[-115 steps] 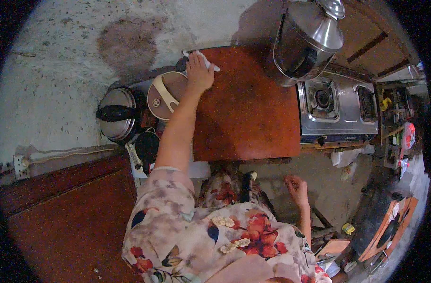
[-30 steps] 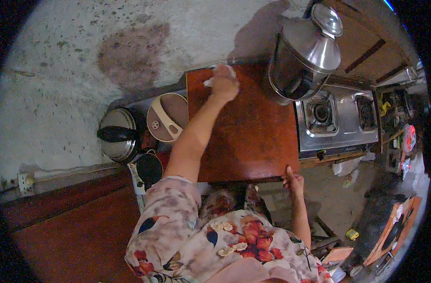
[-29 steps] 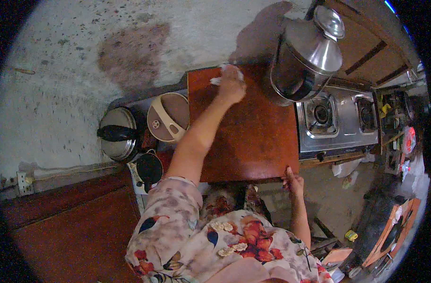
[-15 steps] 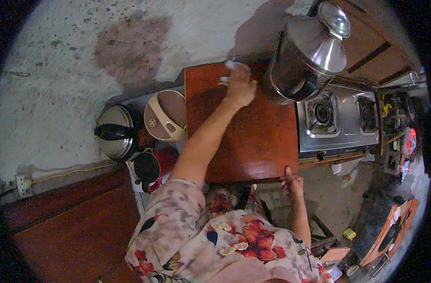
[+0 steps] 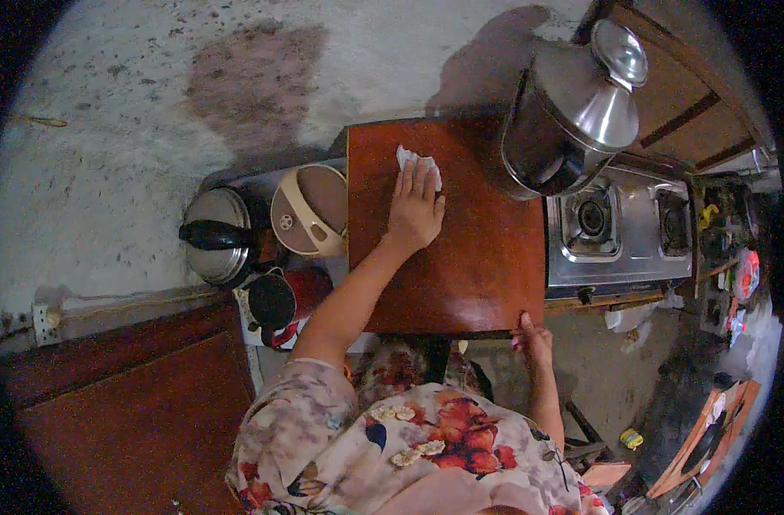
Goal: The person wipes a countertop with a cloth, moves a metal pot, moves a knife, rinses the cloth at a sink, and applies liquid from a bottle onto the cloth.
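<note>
A crumpled white cloth [image 5: 406, 156] lies on the reddish-brown wooden tabletop [image 5: 469, 266], toward its far left. My left hand [image 5: 416, 210] presses it down, palm low, with the fingers extended over it; part of the cloth pokes out past the fingertips. At the table's near right corner, my right hand [image 5: 531, 335] grips the edge, thumb on top and the other fingers curled below. A tall shiny metal canister [image 5: 551, 120] with a domed lid stands at the far right of the tabletop.
Right of the table is a two-burner gas stove [image 5: 619, 227]. At its left stand a beige-and-brown lidded appliance [image 5: 310, 206], a steel pot [image 5: 213, 257] with a black-handled lid, and a red jug [image 5: 310, 296]. A stained wall [image 5: 117, 172] rises behind.
My left hand has moved left and nearer to me across the tabletop with the cloth, and its fingers now lie flatter. My right hand keeps its grip on the corner.
</note>
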{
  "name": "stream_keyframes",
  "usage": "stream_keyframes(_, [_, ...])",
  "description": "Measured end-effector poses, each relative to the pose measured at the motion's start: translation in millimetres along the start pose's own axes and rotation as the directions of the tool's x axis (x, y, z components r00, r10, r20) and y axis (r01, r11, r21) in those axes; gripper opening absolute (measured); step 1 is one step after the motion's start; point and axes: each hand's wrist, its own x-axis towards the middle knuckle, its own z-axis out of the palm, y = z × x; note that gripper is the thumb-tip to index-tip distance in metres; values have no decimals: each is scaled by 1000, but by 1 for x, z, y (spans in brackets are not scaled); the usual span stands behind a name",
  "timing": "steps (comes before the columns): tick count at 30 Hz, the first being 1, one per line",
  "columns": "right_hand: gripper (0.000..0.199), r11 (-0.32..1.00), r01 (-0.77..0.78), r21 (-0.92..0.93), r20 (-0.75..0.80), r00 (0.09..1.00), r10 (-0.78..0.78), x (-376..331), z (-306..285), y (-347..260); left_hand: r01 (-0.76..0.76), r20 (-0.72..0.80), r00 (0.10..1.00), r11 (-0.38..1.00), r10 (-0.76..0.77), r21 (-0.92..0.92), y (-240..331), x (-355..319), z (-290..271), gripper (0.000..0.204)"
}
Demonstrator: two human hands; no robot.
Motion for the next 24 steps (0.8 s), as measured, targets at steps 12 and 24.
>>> stream_keyframes(12, [52, 999, 20, -44, -29, 999, -22, -1, 1, -1, 194, 68, 977, 975, -202, 104, -18, -7, 5, 54])
stream_keyframes(24, [47, 998, 45, 46, -31, 999, -44, 5, -1, 10, 317, 51, 942, 928, -332, 196, -60, 6, 5, 65])
